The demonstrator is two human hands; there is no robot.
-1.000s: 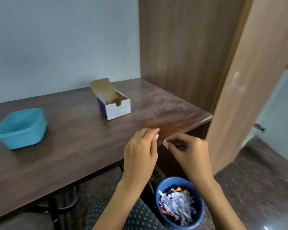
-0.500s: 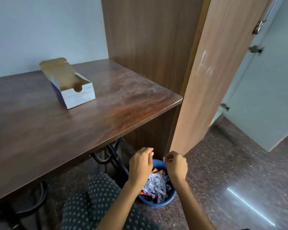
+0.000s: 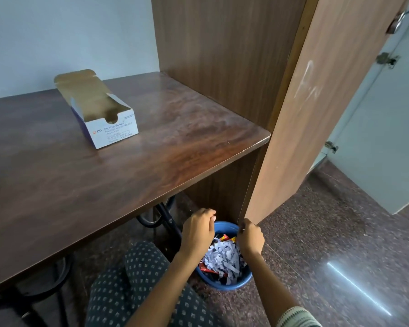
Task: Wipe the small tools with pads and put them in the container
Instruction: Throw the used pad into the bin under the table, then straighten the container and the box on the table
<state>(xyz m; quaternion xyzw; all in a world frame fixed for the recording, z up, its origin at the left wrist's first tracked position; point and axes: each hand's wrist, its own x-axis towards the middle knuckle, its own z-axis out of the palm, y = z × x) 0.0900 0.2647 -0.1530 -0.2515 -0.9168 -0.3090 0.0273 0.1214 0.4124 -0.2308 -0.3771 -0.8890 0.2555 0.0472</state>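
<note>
My left hand [image 3: 197, 230] and my right hand [image 3: 250, 237] hover side by side over a blue waste bin [image 3: 232, 283] on the floor under the desk's right end. My right hand pinches a small white piece [image 3: 242, 230] between its fingertips; what it is I cannot make out. The left hand's fingers are curled, and nothing shows in them. An open box of alcohol swabs [image 3: 104, 121] stands on the brown desk [image 3: 151, 161]. No small tools and no container are in view.
The bin holds shredded white paper and coloured wrappers. A wooden cabinet side [image 3: 217, 55] and an open door panel [image 3: 316, 102] rise right of the desk. Metal stool legs [image 3: 161, 213] stand under the desk. My patterned knee [image 3: 128, 286] is at the bottom.
My view swung right and down, so the teal tub left the frame. Both hands dropped from desk-edge height to just above the blue bin, the right still pinching the white piece.
</note>
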